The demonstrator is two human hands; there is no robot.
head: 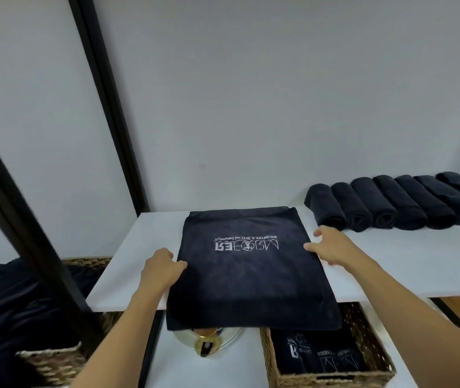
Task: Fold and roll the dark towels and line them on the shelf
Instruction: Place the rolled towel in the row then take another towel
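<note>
A dark towel (251, 278) lies on the shelf (396, 264). Left hand (161, 271) pinches its left edge; right hand (332, 247), fingers spread, touches its right.

The flat towel (251, 275) lies on the shelf (396, 270), its near edge overhanging, with the rolled towels (391, 205) lined up behind to its right and a basket (370, 334) below.

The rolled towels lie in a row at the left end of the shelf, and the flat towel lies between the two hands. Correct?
No. The head view shows the rolled towels at the right end of the shelf; the flat towel is as said.
</note>
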